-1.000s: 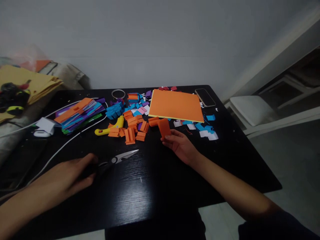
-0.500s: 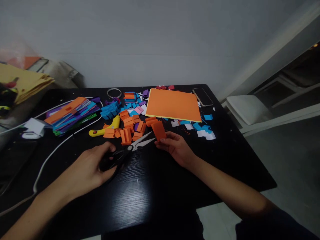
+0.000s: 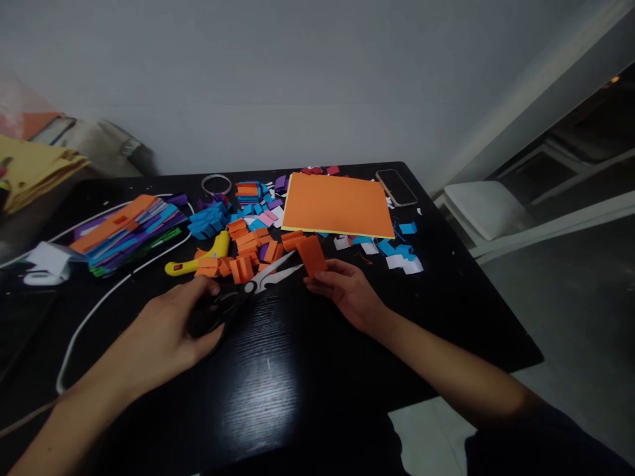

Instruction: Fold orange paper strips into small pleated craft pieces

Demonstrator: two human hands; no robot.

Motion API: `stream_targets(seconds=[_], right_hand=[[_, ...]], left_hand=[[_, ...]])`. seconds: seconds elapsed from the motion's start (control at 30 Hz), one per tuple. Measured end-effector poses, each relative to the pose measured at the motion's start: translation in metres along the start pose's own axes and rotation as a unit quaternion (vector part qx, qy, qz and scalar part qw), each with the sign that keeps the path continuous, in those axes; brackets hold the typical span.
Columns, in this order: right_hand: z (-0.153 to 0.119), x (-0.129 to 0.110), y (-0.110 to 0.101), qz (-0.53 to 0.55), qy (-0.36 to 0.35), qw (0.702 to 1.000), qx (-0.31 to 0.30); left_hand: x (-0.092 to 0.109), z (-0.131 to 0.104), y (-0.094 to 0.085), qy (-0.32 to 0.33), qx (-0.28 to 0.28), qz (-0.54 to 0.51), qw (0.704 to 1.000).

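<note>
My left hand (image 3: pixel 171 328) is closed round the black handles of a pair of scissors (image 3: pixel 249 287), whose blades are apart and point right. Between the fingers and thumb of my right hand (image 3: pixel 350 293) is an orange paper strip (image 3: pixel 311 256), held upright close to the blade tips. Several folded orange paper pieces (image 3: pixel 242 269) lie behind the scissors. Beyond my right hand, a large orange sheet (image 3: pixel 337 205) rests on a yellow one.
On the black table (image 3: pixel 317 396) are a yellow glue gun (image 3: pixel 218 246), a stack of coloured strips (image 3: pixel 131 231), blue folded pieces (image 3: pixel 208 220), a ring (image 3: pixel 216 184), a phone (image 3: pixel 395 188) and a white cable (image 3: pixel 86 325). A white stool (image 3: pixel 489 210) stands to the right.
The view has shifted slightly, so most things appear a little further left. The scissors remain apart in my left hand, and my right hand still holds the orange strip.
</note>
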State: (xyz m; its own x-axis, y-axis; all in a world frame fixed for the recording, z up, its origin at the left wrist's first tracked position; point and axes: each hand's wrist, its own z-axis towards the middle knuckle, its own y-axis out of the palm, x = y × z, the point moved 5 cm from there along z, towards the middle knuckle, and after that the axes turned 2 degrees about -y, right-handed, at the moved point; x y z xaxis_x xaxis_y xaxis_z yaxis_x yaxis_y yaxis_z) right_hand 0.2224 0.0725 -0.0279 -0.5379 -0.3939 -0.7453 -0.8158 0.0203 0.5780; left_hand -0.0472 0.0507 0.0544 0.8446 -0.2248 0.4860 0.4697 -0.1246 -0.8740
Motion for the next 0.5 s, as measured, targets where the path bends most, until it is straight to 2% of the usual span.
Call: stream_targets(seconds=[0.13, 0.27, 0.5], right_hand=[[0.0, 0.0, 0.001, 0.004, 0.006, 1.0, -0.008], [0.0, 0.0, 0.001, -0.022, -0.004, 1.0, -0.017], [-0.011, -0.004, 0.006, -0.105, -0.073, 0.992, -0.01]], left_hand=[[0.0, 0.001, -0.001, -0.005, -0.007, 0.009, 1.0], [0.001, 0.002, 0.005, 0.008, -0.023, 0.001, 1.0], [0.008, 0.005, 0.023, 0.044, -0.057, -0.016, 0.997]])
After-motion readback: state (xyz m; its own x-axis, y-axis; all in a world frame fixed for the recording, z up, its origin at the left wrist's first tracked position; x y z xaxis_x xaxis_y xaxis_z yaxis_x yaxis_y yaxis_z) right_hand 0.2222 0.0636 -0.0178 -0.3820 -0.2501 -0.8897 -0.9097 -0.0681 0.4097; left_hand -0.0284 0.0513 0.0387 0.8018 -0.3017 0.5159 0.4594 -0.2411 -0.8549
